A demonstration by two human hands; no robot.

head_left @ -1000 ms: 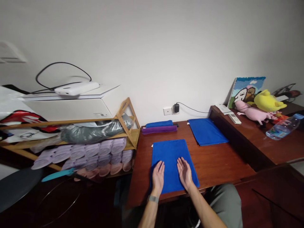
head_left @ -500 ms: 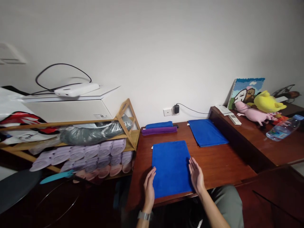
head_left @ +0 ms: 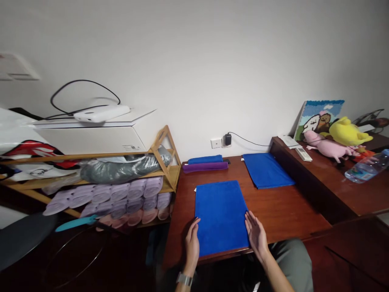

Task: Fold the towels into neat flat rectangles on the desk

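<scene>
"Fingers [head_left: 250, 218] of yours gripping anything?"

"No, they're open, slightly curved. Your left hand [head_left: 192, 245] is at the left edge of the blue cloth [head_left: 222, 219], your right hand [head_left: 257, 236] at its right edge; contact is hard to tell. The cloth lies flat on the desk [head_left: 273, 215], between them."

"What could go wrong for you?"

"Uneven inward pressure could ruck or skew it, since it looks thin and soft. Its near edge sits close to the desk's front, so a tug toward you might drag it over."

"Materials farther out?"

"Glossy reddish wood, a flat second blue cloth [head_left: 267, 171], and a long, narrow purple cloth [head_left: 205, 167] near the wall [head_left: 194, 101]."
</scene>
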